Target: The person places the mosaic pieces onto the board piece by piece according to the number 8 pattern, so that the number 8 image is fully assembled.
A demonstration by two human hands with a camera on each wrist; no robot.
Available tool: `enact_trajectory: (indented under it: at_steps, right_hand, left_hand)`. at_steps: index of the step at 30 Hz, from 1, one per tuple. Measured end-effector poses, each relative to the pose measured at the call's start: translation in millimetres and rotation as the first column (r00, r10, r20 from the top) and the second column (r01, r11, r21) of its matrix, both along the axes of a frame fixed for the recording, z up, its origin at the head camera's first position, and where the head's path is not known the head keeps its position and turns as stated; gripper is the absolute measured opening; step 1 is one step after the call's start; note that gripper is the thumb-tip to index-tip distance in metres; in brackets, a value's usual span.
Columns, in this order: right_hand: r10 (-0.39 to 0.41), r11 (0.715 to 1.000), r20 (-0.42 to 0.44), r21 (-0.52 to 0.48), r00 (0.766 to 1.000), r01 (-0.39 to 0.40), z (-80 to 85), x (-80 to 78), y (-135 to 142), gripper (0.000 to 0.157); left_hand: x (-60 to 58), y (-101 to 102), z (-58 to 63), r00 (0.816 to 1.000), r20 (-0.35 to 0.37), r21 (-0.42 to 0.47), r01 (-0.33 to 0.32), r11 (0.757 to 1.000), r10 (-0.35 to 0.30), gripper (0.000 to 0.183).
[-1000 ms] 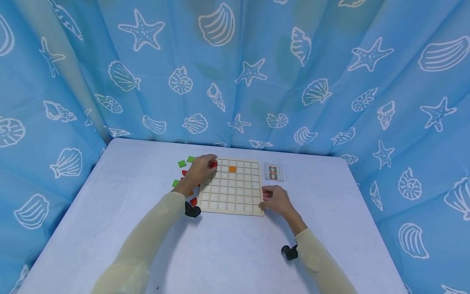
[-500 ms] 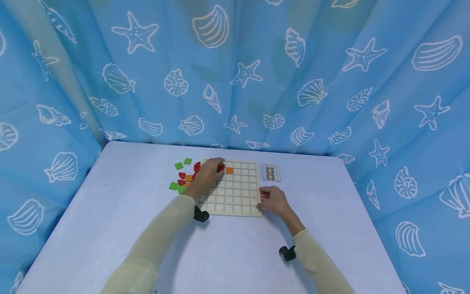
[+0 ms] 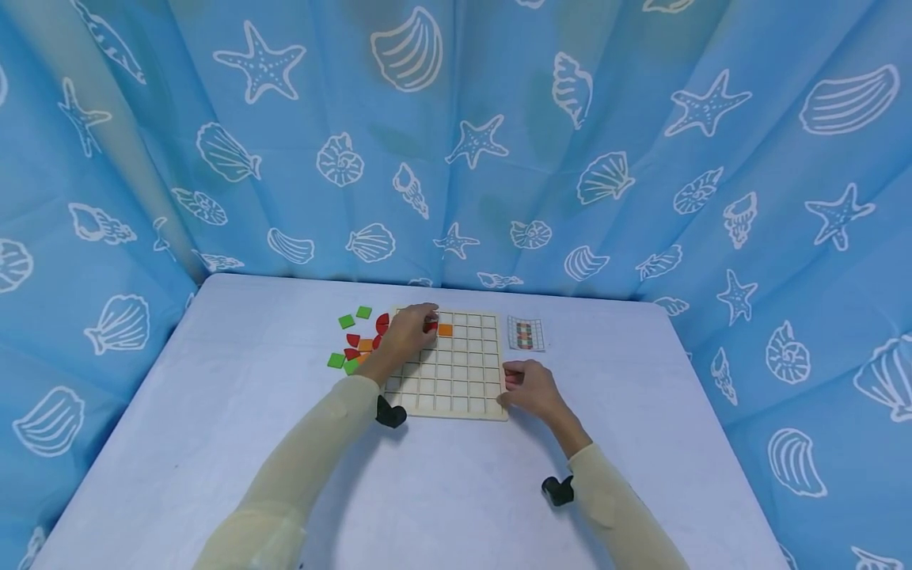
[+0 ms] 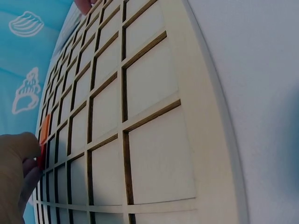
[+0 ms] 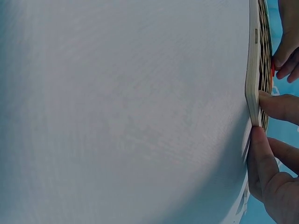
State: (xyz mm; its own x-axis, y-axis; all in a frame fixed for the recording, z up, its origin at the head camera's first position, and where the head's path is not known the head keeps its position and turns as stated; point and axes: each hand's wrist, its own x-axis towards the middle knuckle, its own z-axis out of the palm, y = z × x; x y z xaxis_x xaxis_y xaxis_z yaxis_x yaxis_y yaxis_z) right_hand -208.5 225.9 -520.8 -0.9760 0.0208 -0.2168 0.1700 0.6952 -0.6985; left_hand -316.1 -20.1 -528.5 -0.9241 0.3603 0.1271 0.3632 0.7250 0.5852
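Observation:
My left hand [image 3: 406, 336] pinches a small red piece [image 4: 42, 157] over a top-row part of the wooden grid board [image 3: 445, 414]. Directly right of that piece, an orange square tile [image 3: 445, 330] lies in a cell. The red piece is mostly hidden by fingers, so its shape and whether it sits fully in a cell cannot be told. At the board's lower right edge, my right hand [image 3: 530, 388] grips the rim, with the thumb [image 5: 275, 106] on the upper face and fingers [image 5: 262, 156] along the side.
Left of the board lie loose green squares [image 3: 346, 321], red rounded pieces [image 3: 353, 340] and orange squares [image 3: 366, 346], partly behind the left arm. A small card with a printed coloured grid pattern [image 3: 526, 334] rests to the right. A blue curtain [image 3: 456, 158] hangs behind the white table [image 3: 442, 491].
My left hand has moved right across the board with the red piece, up beside the orange tile, and has since barely moved. My right hand keeps its hold on the board's edge.

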Motion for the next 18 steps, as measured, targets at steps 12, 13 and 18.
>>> enact_trajectory:
  at_steps: [12,13,18]
  right_hand:
    - [-0.007,1.0,0.007,-0.007,1.0,0.007,-1.9,-0.5,-0.7,0.064]
    - [-0.005,1.0,0.006,-0.001,1.0,0.005,-1.7,-0.3,-0.8,0.065]
    - [-0.009,1.0,0.003,-0.002,1.0,0.009,-1.2,0.3,-0.8,0.063]
  left_hand:
    - [0.0,1.4,1.0,0.999,0.043,-0.001,0.0,1.0,0.0,0.048]
    - [0.0,1.0,0.8,0.999,0.047,0.008,0.0,1.0,-0.001,0.047]
    - [1.1,-2.7,-0.3,0.997,0.067,0.084,0.037,0.996,-0.042,0.044]
